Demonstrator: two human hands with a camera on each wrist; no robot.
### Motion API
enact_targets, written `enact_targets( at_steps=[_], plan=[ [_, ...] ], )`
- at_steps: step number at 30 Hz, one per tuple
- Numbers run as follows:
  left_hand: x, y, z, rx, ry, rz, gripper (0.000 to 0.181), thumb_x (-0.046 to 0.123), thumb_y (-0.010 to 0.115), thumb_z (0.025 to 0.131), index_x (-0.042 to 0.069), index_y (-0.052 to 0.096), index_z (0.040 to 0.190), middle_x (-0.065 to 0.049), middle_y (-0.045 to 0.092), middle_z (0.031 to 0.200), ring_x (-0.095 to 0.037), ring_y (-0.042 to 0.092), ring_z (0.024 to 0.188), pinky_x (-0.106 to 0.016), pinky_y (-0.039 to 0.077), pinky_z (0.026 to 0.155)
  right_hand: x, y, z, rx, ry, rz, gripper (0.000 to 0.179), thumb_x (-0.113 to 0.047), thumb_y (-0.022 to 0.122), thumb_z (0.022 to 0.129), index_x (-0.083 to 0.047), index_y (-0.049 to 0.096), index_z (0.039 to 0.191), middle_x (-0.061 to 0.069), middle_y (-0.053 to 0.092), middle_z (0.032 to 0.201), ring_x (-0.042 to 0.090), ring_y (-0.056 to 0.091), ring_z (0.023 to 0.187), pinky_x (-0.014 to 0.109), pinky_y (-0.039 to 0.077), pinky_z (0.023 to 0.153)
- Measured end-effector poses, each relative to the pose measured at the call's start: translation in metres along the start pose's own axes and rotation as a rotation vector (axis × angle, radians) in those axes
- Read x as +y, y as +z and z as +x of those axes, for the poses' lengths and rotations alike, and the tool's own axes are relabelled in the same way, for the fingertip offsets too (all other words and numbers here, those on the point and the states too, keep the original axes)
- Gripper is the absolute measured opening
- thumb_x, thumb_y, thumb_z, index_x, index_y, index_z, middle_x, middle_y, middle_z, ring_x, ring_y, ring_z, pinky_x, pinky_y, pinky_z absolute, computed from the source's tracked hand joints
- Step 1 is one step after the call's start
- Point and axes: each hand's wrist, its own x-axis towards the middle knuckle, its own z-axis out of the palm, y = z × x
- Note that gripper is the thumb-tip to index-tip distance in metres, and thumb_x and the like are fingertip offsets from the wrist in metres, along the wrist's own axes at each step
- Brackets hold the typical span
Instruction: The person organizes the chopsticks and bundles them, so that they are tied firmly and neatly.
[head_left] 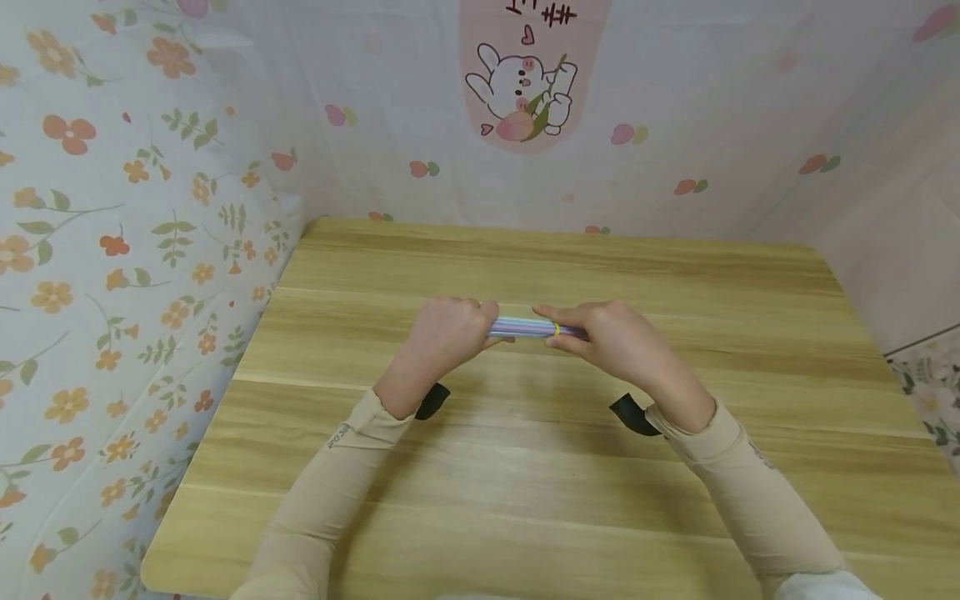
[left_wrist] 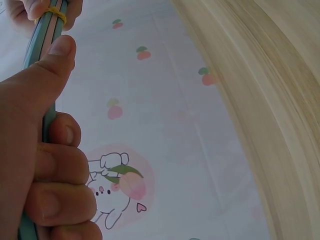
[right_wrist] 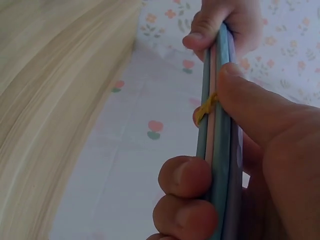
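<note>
A bundle of slim pastel pencil-like sticks (head_left: 517, 327), in blue, pink and purple, is held level above the table, bound near its right end by a yellow rubber band (right_wrist: 207, 109). My left hand (head_left: 453, 329) grips the left part; in the left wrist view its fingers curl round the sticks and the thumb lies along them. On the right part, my right hand (head_left: 618, 337) holds the bundle close to the band. The right wrist view shows that thumb pressing one side, with curled fingers on the other. Both ends of the bundle are largely hidden by the hands.
Below the hands lies a wood-grain table (head_left: 517, 500). A white cloth with a rabbit print (head_left: 525, 92) hangs behind its far edge, and a flowered cloth (head_left: 112, 275) hangs along the left. Dark curved pieces (head_left: 633, 415) sit at both wrists.
</note>
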Motion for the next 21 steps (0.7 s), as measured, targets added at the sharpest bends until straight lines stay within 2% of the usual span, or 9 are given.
enact_targets(
  at_steps=[9,11,14,18,21],
  plan=[
    [0.0,-0.001,0.001,-0.005,-0.005,-0.014,0.047,0.056,0.064,0.082,0.012,0.057,0.068,0.003,0.052,0.05,-0.007,0.029,0.041,-0.021,0.021,0.04,-0.002,0.003,0.001,0.041,-0.046,-0.082,0.056,-0.042,0.068,0.084,-0.024,0.054,0.135,0.004,0.073,0.089,0.009,0.04,0.051,0.025,0.035,0.049],
    [0.0,-0.001,0.002,-0.006,-0.001,-0.011,0.047,0.056,0.064,0.082,0.012,0.057,0.068,0.003,0.051,0.05,-0.007,0.029,0.041,-0.021,0.022,0.039,-0.001,0.002,0.001,0.035,-0.045,-0.081,0.058,-0.041,0.069,0.084,-0.021,0.054,0.137,0.002,0.07,0.08,0.009,0.039,0.051,0.025,0.034,0.05],
    [0.0,-0.001,0.001,-0.008,0.003,-0.009,0.047,0.056,0.063,0.083,0.012,0.055,0.068,0.004,0.048,0.05,-0.007,0.028,0.041,-0.021,0.022,0.039,0.002,-0.001,0.0,0.021,-0.031,-0.041,0.06,-0.039,0.071,0.084,-0.016,0.053,0.137,0.001,0.067,0.08,0.01,0.043,0.056,0.027,0.038,0.055],
    [-0.001,-0.002,0.001,-0.015,-0.015,-0.006,0.048,0.057,0.063,0.083,0.013,0.053,0.066,0.006,0.036,0.049,-0.006,0.025,0.042,-0.022,0.02,0.039,0.005,-0.008,-0.001,0.002,-0.001,0.043,0.045,-0.031,0.071,0.086,-0.01,0.064,0.124,0.003,0.071,0.096,0.011,0.056,0.067,0.03,0.046,0.065],
    [-0.002,-0.003,0.0,-0.011,-0.028,-0.006,0.049,0.057,0.063,0.083,0.013,0.051,0.064,0.007,0.029,0.05,-0.006,0.024,0.043,-0.022,0.019,0.039,0.006,-0.011,-0.002,-0.016,0.026,0.073,0.028,-0.028,0.069,0.089,-0.008,0.07,0.109,0.002,0.071,0.094,0.011,0.058,0.07,0.031,0.048,0.066]
  ],
)
